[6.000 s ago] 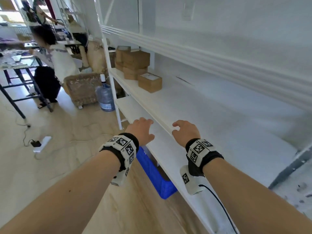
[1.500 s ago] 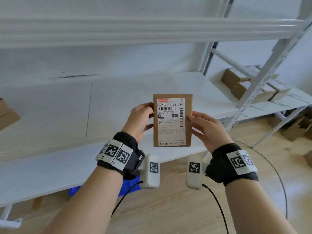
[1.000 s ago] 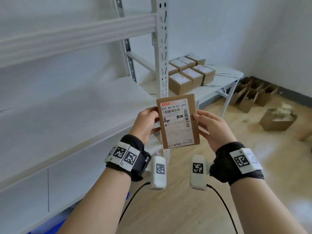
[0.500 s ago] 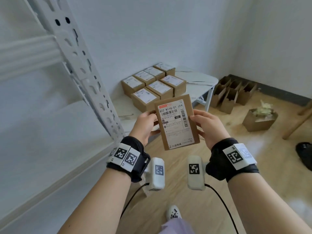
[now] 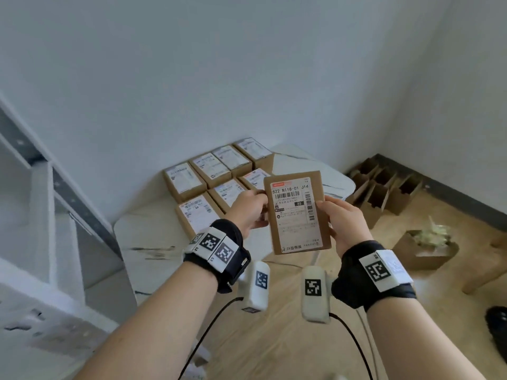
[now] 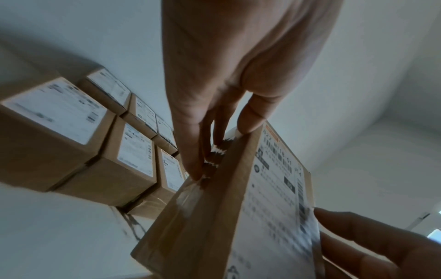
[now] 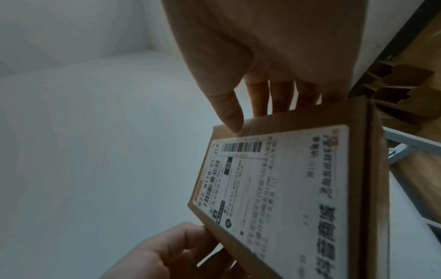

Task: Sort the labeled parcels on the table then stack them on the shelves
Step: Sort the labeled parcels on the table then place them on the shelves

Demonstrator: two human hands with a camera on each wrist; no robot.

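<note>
Head view: labelled cardboard parcel (image 5: 297, 212) held upright in the air, pinched at its side edges by left hand (image 5: 248, 209) and right hand (image 5: 343, 226), label facing the wearer, above a white table (image 5: 142, 237) carrying rows of labelled parcels (image 5: 203, 185).

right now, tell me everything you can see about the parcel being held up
The parcel is a flat brown cardboard box, closed, with clear tape along one narrow side. A white shipping label covers most of its front: a red strip on top, the code 822 N118-01 J14, barcodes and small print. It is held upright, slightly tilted, label toward the head camera, above the floor near the table edge. The left hand grips its left edge, the right hand its right edge; nothing else touches it.
</note>
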